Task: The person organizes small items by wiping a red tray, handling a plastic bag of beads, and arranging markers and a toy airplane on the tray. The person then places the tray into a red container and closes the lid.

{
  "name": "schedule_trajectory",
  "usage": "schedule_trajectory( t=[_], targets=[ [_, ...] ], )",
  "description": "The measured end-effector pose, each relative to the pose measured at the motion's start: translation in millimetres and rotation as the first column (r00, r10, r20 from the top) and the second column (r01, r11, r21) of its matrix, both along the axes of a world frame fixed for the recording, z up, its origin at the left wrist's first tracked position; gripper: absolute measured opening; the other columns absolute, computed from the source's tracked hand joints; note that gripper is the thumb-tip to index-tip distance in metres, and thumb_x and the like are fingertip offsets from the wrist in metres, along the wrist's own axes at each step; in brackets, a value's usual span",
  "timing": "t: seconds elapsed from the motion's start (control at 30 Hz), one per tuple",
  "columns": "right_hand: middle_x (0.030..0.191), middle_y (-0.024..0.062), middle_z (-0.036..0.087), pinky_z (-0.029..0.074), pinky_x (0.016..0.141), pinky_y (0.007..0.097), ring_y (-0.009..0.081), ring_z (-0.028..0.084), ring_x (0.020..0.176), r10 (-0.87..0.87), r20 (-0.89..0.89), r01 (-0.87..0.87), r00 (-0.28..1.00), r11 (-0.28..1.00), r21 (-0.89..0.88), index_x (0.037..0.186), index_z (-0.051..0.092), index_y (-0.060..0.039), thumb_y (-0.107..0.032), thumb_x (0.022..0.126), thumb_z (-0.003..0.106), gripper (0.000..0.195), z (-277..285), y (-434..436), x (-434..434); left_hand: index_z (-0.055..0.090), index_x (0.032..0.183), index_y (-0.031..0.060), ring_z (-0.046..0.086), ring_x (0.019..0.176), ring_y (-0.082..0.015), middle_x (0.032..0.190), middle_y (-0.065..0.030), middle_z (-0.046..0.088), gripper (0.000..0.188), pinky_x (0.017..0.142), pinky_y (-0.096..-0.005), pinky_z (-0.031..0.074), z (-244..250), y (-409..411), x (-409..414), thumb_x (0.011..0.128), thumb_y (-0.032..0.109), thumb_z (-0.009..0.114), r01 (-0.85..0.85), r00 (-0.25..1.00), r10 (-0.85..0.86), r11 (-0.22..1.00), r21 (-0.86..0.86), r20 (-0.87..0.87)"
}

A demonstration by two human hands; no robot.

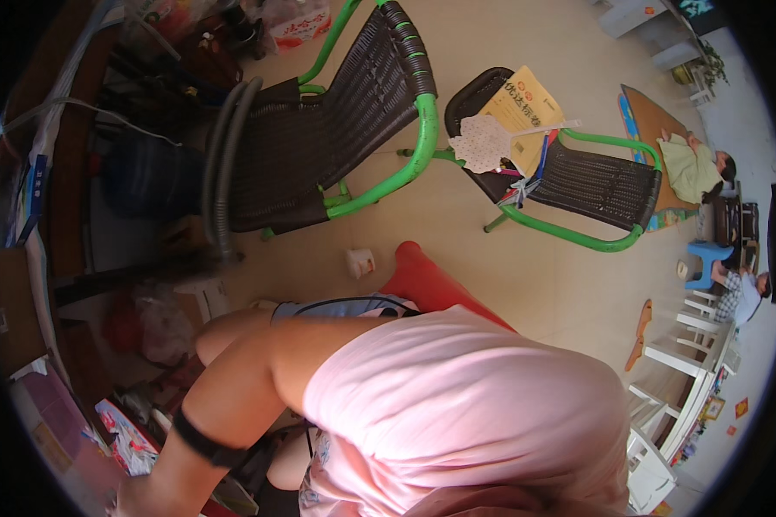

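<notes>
At the bottom left corner is my right hand (134,496), blurred and cut by the picture's rim, so its fingers and anything in them are hidden. A black band (207,441) circles that forearm, which comes out of a pink short sleeve (388,362). The hand is nearest the desk's purple-covered edge (55,413). Just above it, a red, white and blue plastic packet (126,436) stands below the desk edge. My left hand is out of view. Beneath my body shows part of a red plastic stool (440,284).
Two green-framed woven chairs stand on my right: a near one (336,123) and a farther one (588,181) bearing a yellow paper packet (533,106) and a fan (482,142). A white paper-like roll (361,263) lies on the floor. Two people (692,168) are across the room.
</notes>
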State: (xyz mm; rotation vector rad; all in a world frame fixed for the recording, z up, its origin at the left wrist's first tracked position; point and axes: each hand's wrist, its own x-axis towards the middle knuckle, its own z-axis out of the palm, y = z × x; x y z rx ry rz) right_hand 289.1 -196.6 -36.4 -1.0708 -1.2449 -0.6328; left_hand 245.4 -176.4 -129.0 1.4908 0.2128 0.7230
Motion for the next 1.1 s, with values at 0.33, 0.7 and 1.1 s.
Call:
schedule_trajectory(
  t=[0.33,0.7,1.1],
  targets=[
    [0.085,0.0068,0.065,0.053,0.058,0.0341,0.0246,0.065,0.068,-0.215,-0.125,0.215,0.969,0.977,-0.014,0.102,0.059,-0.0116,-0.009,0.078,0.065,0.025,-23.8,-291.0,158.2,0.046,0.133,-0.0019,0.056,0.116,-0.0212,0.128,-0.0126,0.055,0.040,0.091,-0.0323,0.046,69.8,-71.9,104.2,0.099,0.018,0.046,0.741,0.660,-0.700,0.666,0.086,-0.273],
    [0.091,0.0035,0.065,0.046,0.055,0.0258,0.0113,0.061,0.067,-0.718,-0.657,0.712,-0.230,0.336,-0.617,0.111,0.059,-0.0040,-0.010,0.092,0.053,0.021,-165.6,-638.3,187.7,0.054,0.123,-0.0038,0.059,0.099,-0.0117,0.108,-0.0078,0.063,0.031,0.086,-0.0261,0.048,49.4,-257.9,220.1,0.093,0.004,0.059,0.975,0.085,-0.663,-0.099,0.200,-0.743],
    [0.113,0.0228,0.066,0.051,0.088,0.0426,0.0372,0.064,0.103,-0.402,-0.205,0.149,-0.893,0.165,-0.975,0.120,0.053,0.0067,-0.025,0.090,0.054,0.044,-318.4,-672.5,156.0,0.057,0.120,-0.0045,0.060,0.094,-0.0115,0.104,-0.0070,0.064,0.026,0.084,-0.0251,0.048,5.5,-302.7,251.7,0.095,0.003,0.057,0.999,0.030,-0.845,0.019,0.025,-0.533]
  ],
)
